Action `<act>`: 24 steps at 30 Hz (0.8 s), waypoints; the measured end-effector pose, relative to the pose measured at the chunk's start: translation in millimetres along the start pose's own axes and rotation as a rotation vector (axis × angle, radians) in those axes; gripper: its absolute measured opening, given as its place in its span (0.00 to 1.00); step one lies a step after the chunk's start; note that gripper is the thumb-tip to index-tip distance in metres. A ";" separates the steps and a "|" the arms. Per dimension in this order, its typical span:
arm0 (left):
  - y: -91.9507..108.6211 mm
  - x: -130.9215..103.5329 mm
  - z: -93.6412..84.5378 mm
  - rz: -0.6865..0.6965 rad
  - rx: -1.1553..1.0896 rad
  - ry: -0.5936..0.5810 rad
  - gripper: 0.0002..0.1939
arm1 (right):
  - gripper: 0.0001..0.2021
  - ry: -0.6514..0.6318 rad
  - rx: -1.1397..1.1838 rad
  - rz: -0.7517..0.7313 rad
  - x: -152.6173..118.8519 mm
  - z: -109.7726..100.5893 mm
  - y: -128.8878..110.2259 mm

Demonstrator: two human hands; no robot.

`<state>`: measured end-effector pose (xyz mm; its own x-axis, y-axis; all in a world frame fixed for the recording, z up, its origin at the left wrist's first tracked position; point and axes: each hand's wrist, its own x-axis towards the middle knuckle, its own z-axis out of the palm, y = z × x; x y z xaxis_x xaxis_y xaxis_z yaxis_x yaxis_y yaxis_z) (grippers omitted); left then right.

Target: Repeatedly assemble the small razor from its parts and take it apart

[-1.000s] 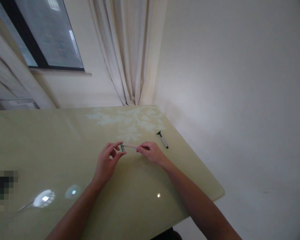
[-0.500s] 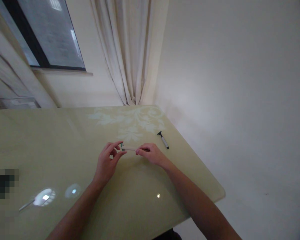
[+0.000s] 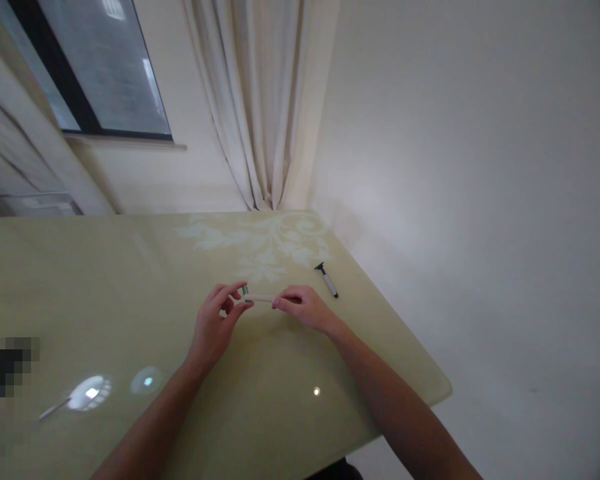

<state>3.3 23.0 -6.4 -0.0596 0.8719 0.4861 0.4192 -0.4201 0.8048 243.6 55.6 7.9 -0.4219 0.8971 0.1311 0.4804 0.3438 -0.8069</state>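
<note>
In front of me, a slim, pale-handled item that looks like a razor [image 3: 261,298] is held level above the table between both hands. My left hand [image 3: 219,317] pinches its small crosswise head, which shows green and dark bands, between thumb and index fingertip. From the other side, my right hand [image 3: 303,307] grips the handle between thumb and fingers, which hide its far end. Beyond my right hand lies another razor [image 3: 329,281], with a black T-shaped head and grey handle, touched by neither hand.
The glossy pale-green table [image 3: 220,413] has a white leaf pattern near its far corner and light reflections. A pixelated dark patch [image 3: 3,373] covers the left edge. Curtains [image 3: 265,120] and a window stand behind; a white wall [image 3: 455,200] rises on the right.
The held item has turned slightly, so its green-banded head and pale handle show at a different angle. Both hands stay in nearly the same place; the razor on the table has not moved.
</note>
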 end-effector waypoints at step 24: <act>1.6 0.6 -0.4 -0.003 0.009 -0.009 0.18 | 0.18 0.039 -0.016 0.019 0.3 0.4 1.1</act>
<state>3.6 22.7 -4.7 -0.0530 0.8754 0.4805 0.4275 -0.4150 0.8031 243.7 56.2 6.8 -0.3821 0.9137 0.1385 0.5006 0.3306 -0.8000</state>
